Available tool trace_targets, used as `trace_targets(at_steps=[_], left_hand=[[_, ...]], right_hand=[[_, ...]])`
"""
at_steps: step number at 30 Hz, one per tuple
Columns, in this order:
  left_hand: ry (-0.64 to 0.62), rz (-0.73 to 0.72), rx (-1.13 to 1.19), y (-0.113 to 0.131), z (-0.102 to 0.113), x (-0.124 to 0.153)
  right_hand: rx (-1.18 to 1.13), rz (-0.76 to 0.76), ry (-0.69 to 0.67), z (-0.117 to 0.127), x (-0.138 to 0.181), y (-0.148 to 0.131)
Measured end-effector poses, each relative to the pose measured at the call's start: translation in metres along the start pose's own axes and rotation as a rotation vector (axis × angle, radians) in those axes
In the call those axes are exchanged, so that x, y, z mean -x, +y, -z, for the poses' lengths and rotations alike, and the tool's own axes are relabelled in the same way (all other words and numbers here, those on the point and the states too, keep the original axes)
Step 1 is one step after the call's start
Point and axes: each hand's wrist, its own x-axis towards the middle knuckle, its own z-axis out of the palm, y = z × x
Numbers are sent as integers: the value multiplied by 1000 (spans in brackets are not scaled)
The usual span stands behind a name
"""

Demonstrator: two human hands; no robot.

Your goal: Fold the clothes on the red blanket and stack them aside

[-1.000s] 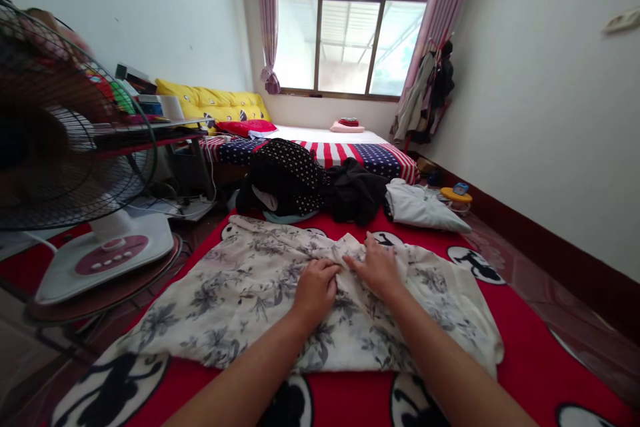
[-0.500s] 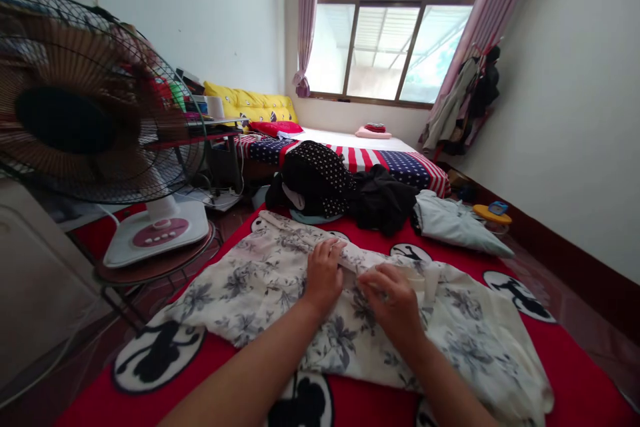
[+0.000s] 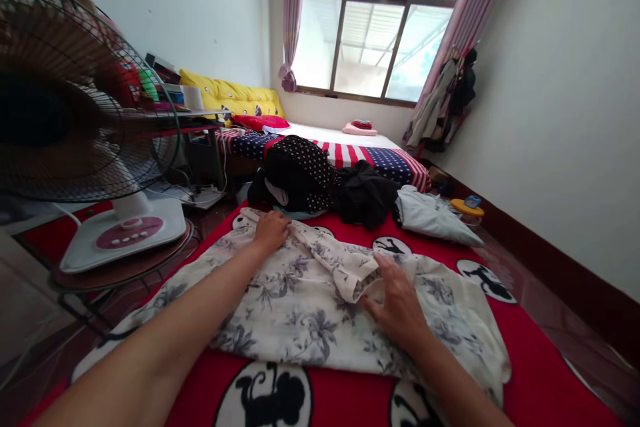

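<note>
A white garment with grey flowers (image 3: 295,307) lies spread on a red blanket. A narrow sleeve-like strip of it, with an open cuffed end, runs slantwise across its upper part. My left hand (image 3: 273,230) is at the garment's upper left edge, fingers curled down on the fabric; its fingertips are partly hidden. My right hand (image 3: 397,300) is beside the cuffed end, thumb and fingers apart, its fingertips close to or touching the cloth.
Behind the garment are black dotted clothing (image 3: 300,173), a crumpled black garment (image 3: 367,193) and a folded pale garment (image 3: 433,217). The red blanket (image 3: 540,360) has cat-like figures in white circles. A fan (image 3: 135,227) stands on a stool at left.
My left hand has moved left and away along the strip. My right hand has opened its pinch beside the cuffed end, which now shows. The view has shifted slightly right.
</note>
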Motion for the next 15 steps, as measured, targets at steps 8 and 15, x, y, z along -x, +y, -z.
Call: trace_targets(at_steps=[8,15], left_hand=[[-73,4,-120,-33,12,-29],[-62,17,-202,-60,20,-29]], right_hand=[[94,63,-126,-2,-23,18],[103,159,-185,4,-22,39]])
